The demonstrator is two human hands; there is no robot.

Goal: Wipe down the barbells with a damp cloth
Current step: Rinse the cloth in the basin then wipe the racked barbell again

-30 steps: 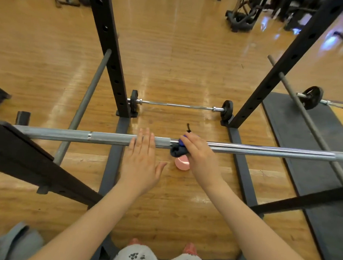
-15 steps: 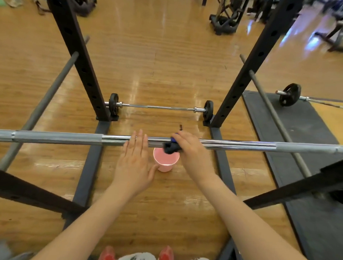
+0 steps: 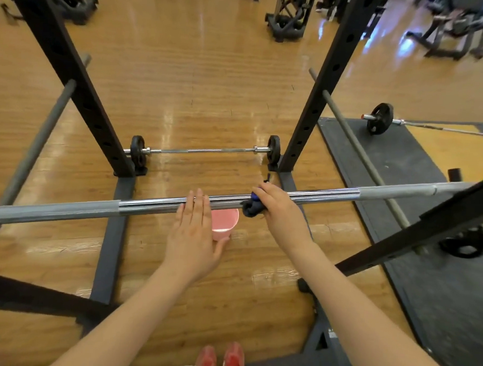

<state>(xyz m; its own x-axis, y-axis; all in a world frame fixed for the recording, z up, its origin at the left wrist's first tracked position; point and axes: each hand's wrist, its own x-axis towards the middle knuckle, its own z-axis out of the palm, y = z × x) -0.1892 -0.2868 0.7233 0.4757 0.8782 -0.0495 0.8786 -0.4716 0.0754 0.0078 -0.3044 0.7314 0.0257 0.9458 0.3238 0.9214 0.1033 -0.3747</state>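
Barbell (image 3: 161,207) racked across our view, mid-wipe.
Our right hand (image 3: 282,212) clamps the damp cloth (image 3: 251,208) around it; our left hand (image 3: 194,230) rests flat, fingers straight, likely steadying it.

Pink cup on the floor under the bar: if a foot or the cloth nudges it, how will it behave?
The pink cup looks small and thin-walled, so probably light and easy to slide on the glossy wood floor. It stands upright and narrows toward its base, so a knock near the rim would likely tip it. Whether it holds water cannot be told.
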